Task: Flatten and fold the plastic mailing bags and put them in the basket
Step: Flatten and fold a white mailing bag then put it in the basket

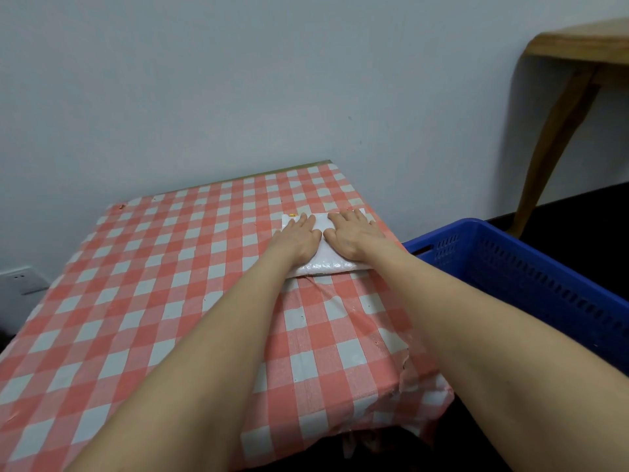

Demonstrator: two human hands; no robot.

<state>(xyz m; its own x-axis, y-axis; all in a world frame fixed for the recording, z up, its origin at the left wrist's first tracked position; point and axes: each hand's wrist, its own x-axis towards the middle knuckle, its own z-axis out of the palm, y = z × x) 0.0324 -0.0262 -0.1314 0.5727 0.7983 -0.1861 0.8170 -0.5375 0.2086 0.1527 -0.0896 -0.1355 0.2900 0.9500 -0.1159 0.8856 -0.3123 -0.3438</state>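
Observation:
A white plastic mailing bag (322,257) lies folded into a thick rectangle near the far right side of the table. My left hand (299,238) presses flat on its left half, fingers straight and pointing away from me. My right hand (354,235) presses flat on its right half, close beside the left hand. Both palms cover most of the bag's top. The blue plastic basket (531,277) stands to the right of the table, lower than the tabletop, and its visible inside shows nothing in it.
The table wears a red-and-white checked cloth (153,294), torn at its near right corner. A pale wall runs behind. A wooden table leg (558,124) stands at the far right. A wall socket (23,279) sits low at the left.

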